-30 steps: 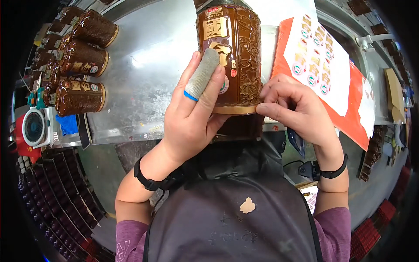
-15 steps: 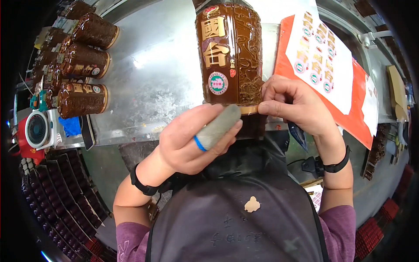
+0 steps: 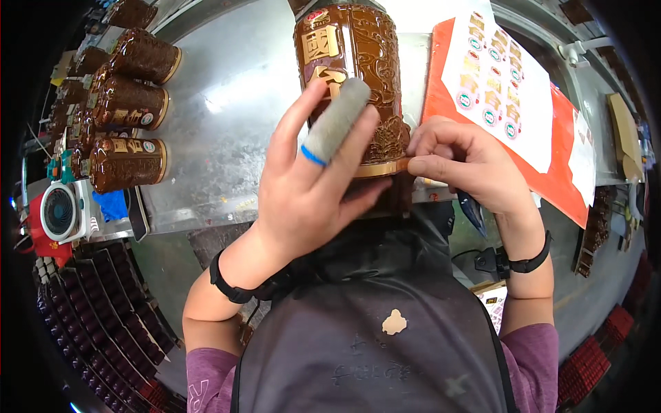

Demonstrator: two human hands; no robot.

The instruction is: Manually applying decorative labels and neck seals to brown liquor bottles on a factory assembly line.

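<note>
A brown glazed bottle with gold characters and raised relief is in front of me, its gold-banded base nearest me. My left hand lies over its front with fingers spread, covering part of the lettering and the round emblem. One of its fingers wears a grey sleeve with a blue edge. Beside the base, on the right, my right hand is closed in a pinch, thumb tip at the end of the gold band. What lies between those fingertips is hidden.
Several similar brown bottles stand at the left on the metal table. A small fan and a blue cloth are near them. On the right, a white sticker sheet lies on an orange-red sheet.
My left hand has moved up from the base onto the bottle's front, and its fingers have spread. The bottle has shifted slightly left. My right hand stays pinched by the base.
</note>
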